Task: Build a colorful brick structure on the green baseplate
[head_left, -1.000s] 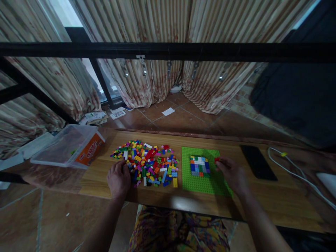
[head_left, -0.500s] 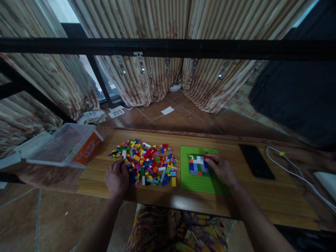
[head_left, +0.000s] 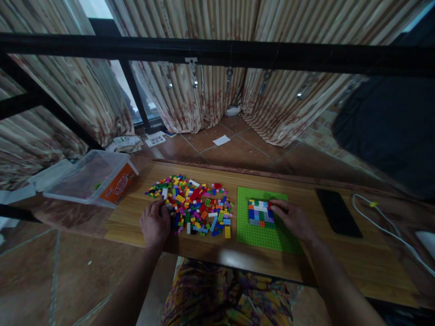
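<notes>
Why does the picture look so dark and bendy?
Head view: dim indoor light, brightest at the window top left; wide lens bows the black bar and table edge; both hands, left hand and right hand, look murky, bricks small but fairly sharp.

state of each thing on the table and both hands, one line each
left hand: flat at the near left edge of the brick pile, holds nothing
right hand: on the baseplate, fingers pressing a red brick
brick pile: loose, spread out
baseplate: flat, small patch built
plastic tub: tipped, nearly empty
phone: screen dark
</notes>
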{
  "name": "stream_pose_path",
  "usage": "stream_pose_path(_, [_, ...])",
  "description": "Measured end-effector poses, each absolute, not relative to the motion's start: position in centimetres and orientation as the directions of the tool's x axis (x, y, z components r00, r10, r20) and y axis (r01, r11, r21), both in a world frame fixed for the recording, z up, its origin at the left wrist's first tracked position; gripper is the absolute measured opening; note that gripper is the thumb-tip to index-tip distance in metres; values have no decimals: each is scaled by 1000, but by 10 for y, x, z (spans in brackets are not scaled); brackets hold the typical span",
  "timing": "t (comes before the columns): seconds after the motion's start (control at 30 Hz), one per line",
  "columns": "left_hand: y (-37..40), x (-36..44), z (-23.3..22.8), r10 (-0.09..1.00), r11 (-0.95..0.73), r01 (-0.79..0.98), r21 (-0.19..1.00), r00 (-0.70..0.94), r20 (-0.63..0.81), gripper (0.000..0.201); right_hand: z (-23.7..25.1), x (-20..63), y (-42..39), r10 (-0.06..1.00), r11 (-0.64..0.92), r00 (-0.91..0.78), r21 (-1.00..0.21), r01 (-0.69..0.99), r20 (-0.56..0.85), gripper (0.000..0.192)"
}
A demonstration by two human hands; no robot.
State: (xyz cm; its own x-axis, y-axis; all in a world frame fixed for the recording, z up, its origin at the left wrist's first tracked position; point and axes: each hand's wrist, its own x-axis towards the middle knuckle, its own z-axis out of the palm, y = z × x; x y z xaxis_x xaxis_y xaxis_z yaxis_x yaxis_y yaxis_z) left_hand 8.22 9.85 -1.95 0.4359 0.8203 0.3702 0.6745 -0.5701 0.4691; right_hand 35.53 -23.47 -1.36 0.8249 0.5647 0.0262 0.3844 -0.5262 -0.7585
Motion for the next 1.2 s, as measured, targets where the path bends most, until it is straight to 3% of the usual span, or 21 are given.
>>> stream_pose_path(0.67, [99, 81, -22, 815, -576, 678, 456, 440, 376, 29, 0, 364, -229, 661, -558, 749, -691, 459, -36, 27])
stream_pose_path(0.83, [99, 81, -21, 812, -581, 673, 458, 444, 377, 28, 2, 363, -231, 662, -538, 749, -721, 436, -42, 28])
stream_pose_path(1.03, [98, 82, -21, 812, -581, 671, 461, 439, 385, 27, 1, 359, -242, 464, -406, 883, -903, 142, -70, 55])
stream_pose_path(1.2, [98, 81, -19, 817, -575, 670, 470, 439, 373, 28, -2, 329, -244, 228, -339, 974, -937, 80, 1, 54])
